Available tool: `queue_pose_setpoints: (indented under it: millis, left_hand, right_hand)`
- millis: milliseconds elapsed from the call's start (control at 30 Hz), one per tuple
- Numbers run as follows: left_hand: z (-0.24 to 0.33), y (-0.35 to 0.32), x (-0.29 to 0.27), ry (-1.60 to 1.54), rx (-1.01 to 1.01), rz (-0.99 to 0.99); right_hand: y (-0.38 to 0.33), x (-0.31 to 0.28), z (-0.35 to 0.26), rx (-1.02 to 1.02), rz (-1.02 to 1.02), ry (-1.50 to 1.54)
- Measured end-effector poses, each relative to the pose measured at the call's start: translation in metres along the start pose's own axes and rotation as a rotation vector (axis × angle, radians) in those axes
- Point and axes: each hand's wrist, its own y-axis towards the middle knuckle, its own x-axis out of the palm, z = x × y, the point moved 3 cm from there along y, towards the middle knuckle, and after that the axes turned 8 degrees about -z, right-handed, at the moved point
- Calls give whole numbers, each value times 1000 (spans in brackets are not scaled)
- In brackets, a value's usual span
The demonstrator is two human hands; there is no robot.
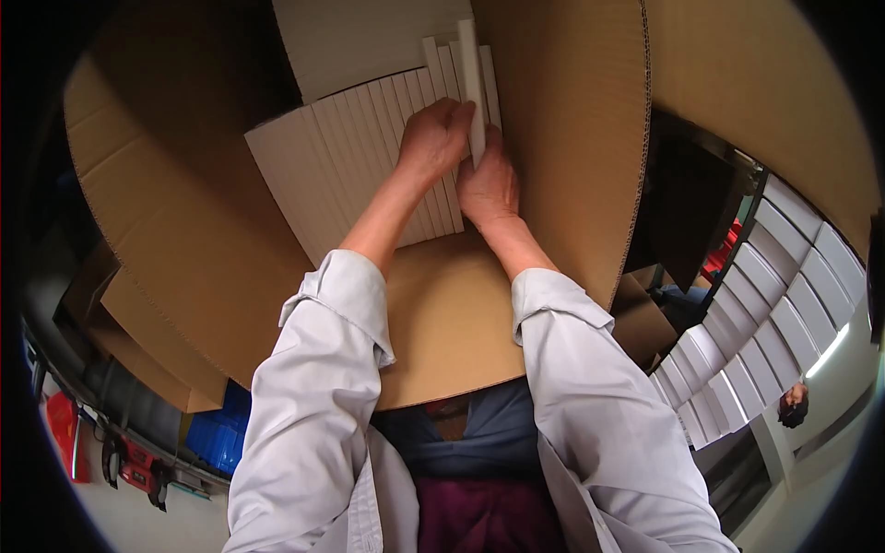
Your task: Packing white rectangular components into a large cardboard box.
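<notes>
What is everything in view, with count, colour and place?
Open cardboard box: one, brown, centre.
Thin pieces: over ten, white, inside box.
Held piece: one, white, between both hands.
Panel: one, white, beyond them.
Stacked boxes: many, white, right.
Other cardboard: several, brown, both sides.
Container: at least one, blue, lower left.
Tool-like item: one, red-black, lower left.
Bright strip: one, white, right.
Another person: one, dark-haired, right.
Clothing: several, grey, blue, maroon, below.
Left hand and right hand: two, bare, holding piece.

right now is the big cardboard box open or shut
Open: the left hand and right hand reach into the cardboard box, where flat white pieces show in a row.
</notes>
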Motion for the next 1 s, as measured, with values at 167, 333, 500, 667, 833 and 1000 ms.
queue_pose_setpoints:
  millis: [167, 333, 500, 667, 833, 1000]
  left_hand:
    - [7, 14, -8, 543, 162, 14]
    - [7, 22, 1, 820, 136, -233]
    - [-1, 25, 8, 930, 199, -238]
    - [-6, 24, 12, 978, 325, -176]
    - [-9, 22, 13, 1093, 422, -118]
    - [-1, 23, 15, 1105, 644, -1]
  right_hand:
    - [3, -10, 5, 44, 36, 112]
    - [1, -3, 15, 18, 88, 152]
    - [1, 1, 30, -62, 160, 141]
    - [-2, 5, 29, 19, 112, 154]
    - [-4, 4, 31, 40, 98, 169]
    - [-5, 2, 29, 15, 88, 221]
